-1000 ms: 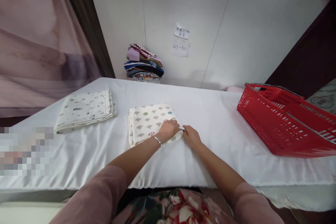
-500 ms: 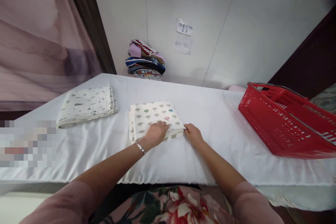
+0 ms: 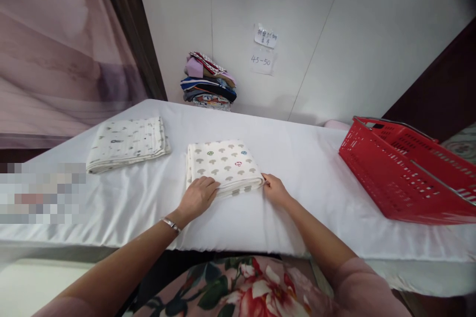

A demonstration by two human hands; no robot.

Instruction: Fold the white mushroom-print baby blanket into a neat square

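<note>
A folded white cloth (image 3: 225, 161) with a print of grey mushrooms and a few coloured ones lies on the white-covered table in front of me. Its layers show along the front edge. My left hand (image 3: 199, 196) rests on its front left part, fingers laid out on top; the thumb is hidden. At the front right corner, my right hand (image 3: 275, 189) pinches the cloth between thumb and fingers. To the left lies a second folded white cloth (image 3: 128, 144) with a small grey print, apart from both hands.
A red plastic basket (image 3: 394, 178) with metal handles stands at the right end of the table (image 3: 297, 153). Behind the table, a stack of folded fabrics (image 3: 208, 84) stands by the wall, near two paper notes (image 3: 264, 49). A blurred patch covers the left edge.
My left hand has slid left along the front of the mushroom cloth, from near its right corner to its left part. My right hand keeps hold of the right corner.
</note>
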